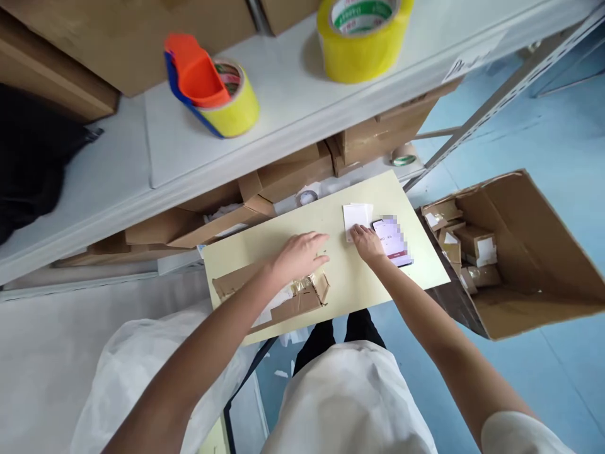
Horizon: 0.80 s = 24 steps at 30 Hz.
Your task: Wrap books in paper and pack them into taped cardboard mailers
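My left hand [300,255] hovers over the pale yellow table [326,243], thumb and fingers apart, with nothing in it. Below and beside it lies a shallow open cardboard box [297,304], partly covered by my forearm, with clear tape and white paper in it. My right hand [367,244] has its fingers together on the lower edge of a small stack of white paper slips [355,217]. Its fingertips press on the slips; the thumb is hidden. Just right of that hand a phone [396,243] with a lit screen lies flat.
A large open carton [539,252] with several small taped boxes stands to the right. Above the table runs a shelf [283,113] bearing a yellow tape roll [363,53] and an orange-and-blue tape dispenser [201,79]. Cardboard boxes [293,173] sit underneath. White plastic [155,372] hangs at lower left.
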Each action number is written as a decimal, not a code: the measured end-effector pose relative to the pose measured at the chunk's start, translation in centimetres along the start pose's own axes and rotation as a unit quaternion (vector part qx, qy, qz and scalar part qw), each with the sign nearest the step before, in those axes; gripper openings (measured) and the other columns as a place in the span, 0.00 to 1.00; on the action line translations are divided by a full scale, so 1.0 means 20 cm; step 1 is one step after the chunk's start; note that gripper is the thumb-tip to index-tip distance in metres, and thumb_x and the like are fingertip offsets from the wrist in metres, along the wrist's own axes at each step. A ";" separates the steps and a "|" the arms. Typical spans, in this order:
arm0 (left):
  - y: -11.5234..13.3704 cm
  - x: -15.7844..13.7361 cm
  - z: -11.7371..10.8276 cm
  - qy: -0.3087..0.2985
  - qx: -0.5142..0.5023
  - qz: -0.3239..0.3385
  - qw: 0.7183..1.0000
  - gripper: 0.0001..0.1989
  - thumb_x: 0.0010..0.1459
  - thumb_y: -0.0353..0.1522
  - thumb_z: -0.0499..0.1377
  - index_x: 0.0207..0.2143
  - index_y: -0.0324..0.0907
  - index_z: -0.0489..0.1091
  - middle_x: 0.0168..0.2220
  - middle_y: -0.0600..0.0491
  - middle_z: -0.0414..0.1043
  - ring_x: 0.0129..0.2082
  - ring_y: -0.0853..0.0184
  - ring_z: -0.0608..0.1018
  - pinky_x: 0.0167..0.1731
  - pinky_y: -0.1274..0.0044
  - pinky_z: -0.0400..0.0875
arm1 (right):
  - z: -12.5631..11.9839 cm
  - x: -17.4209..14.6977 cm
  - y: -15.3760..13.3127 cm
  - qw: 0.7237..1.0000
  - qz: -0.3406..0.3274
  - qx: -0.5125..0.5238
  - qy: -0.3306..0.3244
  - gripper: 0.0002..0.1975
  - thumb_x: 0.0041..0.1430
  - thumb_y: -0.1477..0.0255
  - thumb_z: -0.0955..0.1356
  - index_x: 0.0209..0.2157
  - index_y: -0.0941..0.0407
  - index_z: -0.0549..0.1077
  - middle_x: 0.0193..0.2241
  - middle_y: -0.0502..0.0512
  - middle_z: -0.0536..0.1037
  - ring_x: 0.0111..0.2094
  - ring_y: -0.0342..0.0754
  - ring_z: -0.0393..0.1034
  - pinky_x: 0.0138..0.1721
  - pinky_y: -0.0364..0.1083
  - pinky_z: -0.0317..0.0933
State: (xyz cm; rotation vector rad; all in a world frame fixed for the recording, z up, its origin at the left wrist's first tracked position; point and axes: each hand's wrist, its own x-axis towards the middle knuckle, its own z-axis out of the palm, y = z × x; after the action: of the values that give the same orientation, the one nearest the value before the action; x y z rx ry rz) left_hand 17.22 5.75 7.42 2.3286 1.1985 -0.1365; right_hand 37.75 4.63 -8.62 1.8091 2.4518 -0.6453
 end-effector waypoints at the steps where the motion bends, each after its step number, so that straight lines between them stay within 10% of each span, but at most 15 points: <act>1: -0.02 0.07 0.01 -0.021 0.015 -0.010 1.000 0.20 0.52 0.35 0.62 0.48 0.39 0.69 0.43 0.44 0.73 0.43 0.55 0.76 0.44 0.70 0.68 | 0.00 0.01 -0.01 1.000 -0.013 -0.019 -0.007 0.23 0.57 0.86 0.54 0.52 0.67 0.67 0.52 0.73 0.67 0.52 0.60 0.61 0.49 0.55 0.58; 10: -0.15 0.50 0.13 -0.180 0.074 -0.122 0.973 0.19 0.52 0.40 0.60 0.45 0.41 0.71 0.46 0.46 0.74 0.47 0.59 0.74 0.46 0.75 0.65 | -0.03 0.04 -0.03 0.996 -0.077 -0.048 -0.013 0.15 0.60 0.81 0.58 0.43 0.62 0.71 0.39 0.66 0.77 0.39 0.52 0.71 0.36 0.46 0.56; 24: -0.29 0.59 0.31 -0.142 -0.135 -0.131 0.972 0.29 0.43 0.32 0.67 0.51 0.43 0.68 0.43 0.50 0.76 0.40 0.64 0.77 0.41 0.76 0.69 | 0.03 0.01 -0.03 0.991 0.006 0.078 0.107 0.14 0.63 0.74 0.60 0.43 0.54 0.75 0.37 0.55 0.80 0.33 0.49 0.72 0.26 0.44 0.49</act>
State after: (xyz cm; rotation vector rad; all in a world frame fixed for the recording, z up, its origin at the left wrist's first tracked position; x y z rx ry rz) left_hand 20.76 14.16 -3.87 1.8406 1.2822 -0.3619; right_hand 36.99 4.52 -9.15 2.0491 2.5847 -0.6945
